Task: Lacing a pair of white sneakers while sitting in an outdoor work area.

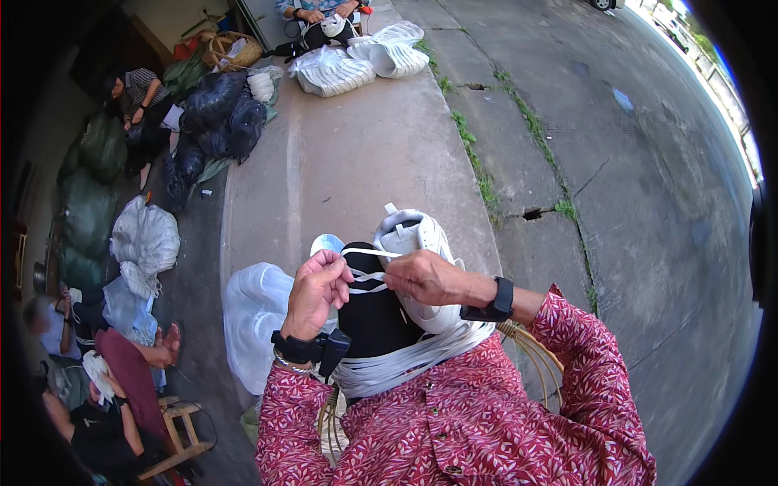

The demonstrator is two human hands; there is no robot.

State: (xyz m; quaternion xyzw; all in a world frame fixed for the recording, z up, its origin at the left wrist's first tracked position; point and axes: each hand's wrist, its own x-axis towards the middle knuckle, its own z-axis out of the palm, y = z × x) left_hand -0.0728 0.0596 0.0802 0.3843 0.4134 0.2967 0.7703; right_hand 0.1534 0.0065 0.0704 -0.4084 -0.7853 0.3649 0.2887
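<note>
A white sneaker [436,314] rests on my lap, its opening facing up and away from me. Over a black surface [369,324] beside it, a white shoelace [369,277] runs in loops between my hands. The fingers of my left hand [318,293] are pinched on the lace at its left end. My right hand [428,277] is closed on the same lace, partly in front of the shoe. Across my lap lies a thick bundle of white laces [413,356]. A pale blue and white rounded piece [327,243] shows just beyond my left hand.
A translucent plastic bag [255,316] stands at my left. Ahead on the concrete ledge [365,154] lie white bundles [332,71], near a person working with their hands. Black bags [215,105] and more seated people are on the left; cracked pavement [632,202] lies right.
</note>
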